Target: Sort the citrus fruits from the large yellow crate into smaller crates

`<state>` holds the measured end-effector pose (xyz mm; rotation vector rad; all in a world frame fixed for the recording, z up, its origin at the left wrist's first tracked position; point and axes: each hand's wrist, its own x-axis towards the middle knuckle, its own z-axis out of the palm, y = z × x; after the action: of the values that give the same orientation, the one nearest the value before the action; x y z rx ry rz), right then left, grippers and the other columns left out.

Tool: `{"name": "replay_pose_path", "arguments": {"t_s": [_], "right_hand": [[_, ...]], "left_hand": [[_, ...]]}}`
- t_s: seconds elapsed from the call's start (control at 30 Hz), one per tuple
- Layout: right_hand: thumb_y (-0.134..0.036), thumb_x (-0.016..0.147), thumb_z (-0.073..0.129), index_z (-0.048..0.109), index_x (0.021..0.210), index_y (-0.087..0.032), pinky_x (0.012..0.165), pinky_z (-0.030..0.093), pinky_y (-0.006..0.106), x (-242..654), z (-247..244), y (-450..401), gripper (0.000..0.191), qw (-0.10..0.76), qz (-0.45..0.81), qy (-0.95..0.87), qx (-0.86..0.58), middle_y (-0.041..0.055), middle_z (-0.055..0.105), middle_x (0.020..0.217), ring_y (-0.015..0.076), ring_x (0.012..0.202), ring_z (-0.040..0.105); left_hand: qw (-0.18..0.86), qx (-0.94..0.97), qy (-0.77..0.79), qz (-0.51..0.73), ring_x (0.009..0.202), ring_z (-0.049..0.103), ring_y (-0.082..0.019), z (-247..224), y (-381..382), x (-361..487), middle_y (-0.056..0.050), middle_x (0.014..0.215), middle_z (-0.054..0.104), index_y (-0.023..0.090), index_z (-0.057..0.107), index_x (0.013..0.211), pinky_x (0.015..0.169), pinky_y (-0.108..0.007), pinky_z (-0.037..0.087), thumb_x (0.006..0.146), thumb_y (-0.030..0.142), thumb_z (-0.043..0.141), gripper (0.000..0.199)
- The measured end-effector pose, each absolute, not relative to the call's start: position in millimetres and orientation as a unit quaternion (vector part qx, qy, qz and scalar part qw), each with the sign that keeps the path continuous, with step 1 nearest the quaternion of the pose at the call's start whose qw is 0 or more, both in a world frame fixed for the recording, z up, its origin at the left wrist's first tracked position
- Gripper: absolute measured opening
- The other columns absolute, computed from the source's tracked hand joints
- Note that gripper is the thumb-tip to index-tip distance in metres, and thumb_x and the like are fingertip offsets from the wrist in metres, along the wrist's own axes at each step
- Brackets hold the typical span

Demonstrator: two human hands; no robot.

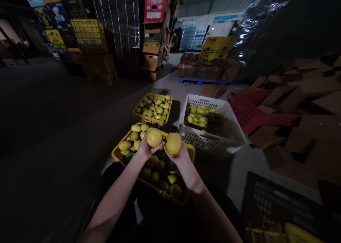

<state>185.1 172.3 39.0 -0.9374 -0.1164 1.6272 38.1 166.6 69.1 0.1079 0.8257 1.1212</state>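
Note:
My left hand (145, 149) is closed round a yellow lemon (154, 137). A second lemon (173, 143) sits in my right hand (182, 156), fingers curled under it. Both hands are side by side above a yellow crate (117, 157) in front of my body. Yellow and green lemons (152, 161) fill this crate, the nearer ones in shadow. My forearms cover parts of its sides.
Beyond stands a smaller yellow crate (152, 121) of lemons. To its right, a white crate (231, 129) holds more lemons. A red crate (255, 113) and flattened cardboard (314, 136) lie at the right. Stacked boxes (151, 40) rise behind.

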Motion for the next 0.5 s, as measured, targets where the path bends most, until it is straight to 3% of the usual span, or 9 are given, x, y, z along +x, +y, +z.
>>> {"name": "replay_pose_path", "arguments": {"t_s": [0.13,0.23,0.33,0.43,0.5], "right_hand": [[-0.04,0.096,0.044,0.06,0.092,-0.026,0.064,0.063,0.039,182.6,48.5,168.7,0.022,0.578,0.692,-0.012,-0.433,-0.0003,0.07,0.067,0.0207,0.058,0.067],[-0.04,0.094,0.048,0.063,0.087,-0.024,0.065,0.062,0.037,176.3,59.1,164.1,0.023,0.587,0.686,-0.028,-0.429,0.0,0.069,0.064,0.02,0.057,0.066],[-0.03,0.088,0.056,0.065,0.078,-0.022,0.065,0.059,0.029,167.6,66.1,160.9,0.015,0.636,0.648,-0.062,-0.414,-0.0013,0.069,0.064,0.0173,0.06,0.066],[-0.016,0.079,0.06,0.064,0.069,-0.023,0.065,0.055,0.021,160.9,68.0,158.6,0.013,0.689,0.592,-0.076,-0.411,-0.0055,0.069,0.063,0.0128,0.062,0.065],[-0.011,0.074,0.061,0.064,0.065,-0.024,0.07,0.055,0.021,158.9,67.6,156.5,0.016,0.705,0.573,-0.105,-0.405,-0.0056,0.07,0.063,0.0132,0.067,0.067]], "left_hand": [[0.757,0.023,0.367,0.54,0.066,0.073,-0.02,72.5,165.1,38.2,-0.008,0.079,0.074,0.013,0.063,0.129,0.064,-0.031,0.063,0.101,0.045,0.049,0.044],[0.759,0.016,0.36,0.542,0.061,0.07,-0.019,76.2,163.2,36.7,-0.005,0.071,0.071,0.014,0.067,0.114,0.06,-0.029,0.06,0.097,0.039,0.055,0.032],[0.755,0.022,0.359,0.548,0.058,0.068,-0.019,78.4,162.3,35.2,-0.004,0.067,0.068,0.015,0.068,0.101,0.057,-0.03,0.059,0.093,0.033,0.057,0.022],[0.741,0.03,0.342,0.576,0.062,0.069,-0.018,77.3,163.2,35.5,-0.003,0.067,0.068,0.017,0.067,0.091,0.066,-0.032,0.061,0.087,0.03,0.064,0.014],[0.724,0.042,0.322,0.608,0.064,0.069,-0.017,74.8,164.0,36.6,-0.001,0.068,0.067,0.018,0.065,0.083,0.072,-0.031,0.061,0.081,0.027,0.07,0.011]]}}
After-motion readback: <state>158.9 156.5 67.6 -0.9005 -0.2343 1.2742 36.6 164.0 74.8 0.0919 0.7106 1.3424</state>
